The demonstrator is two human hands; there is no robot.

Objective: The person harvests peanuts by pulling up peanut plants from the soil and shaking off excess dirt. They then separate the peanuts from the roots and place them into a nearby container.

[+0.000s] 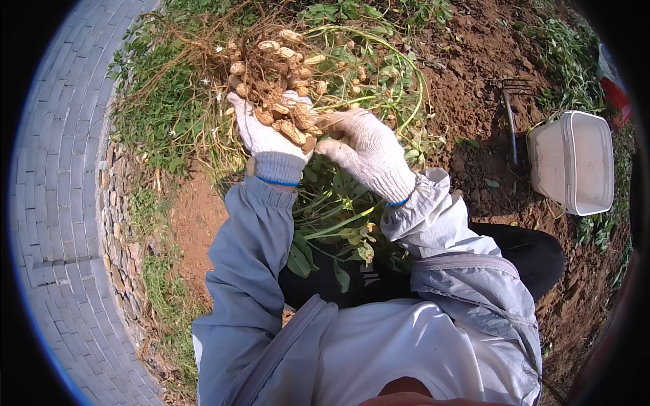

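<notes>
My left hand point(277, 134), in a white knit glove, is turned palm up and holds several peanut pods point(290, 131) at the root end of an uprooted peanut plant. Its tangled roots point(261, 63) and more pods spread out beyond my fingers. My right hand point(368, 147), gloved the same way, is close against the pods from the right with thumb and forefinger curved. Whether a pod is between those fingertips cannot be made out. Leafy green stems point(330, 223) of peanut plant hang below my hands, over my dark trousers.
To the right stands a whitish plastic bucket point(548, 157), tilted in view. A hand fork point(510, 119) with metal tines lies on the reddish soil point(472, 66) beside it. Stone edging point(119, 254) and grey brick paving point(56, 203) run along the left. A red-and-white bag point(613, 91) sits far right.
</notes>
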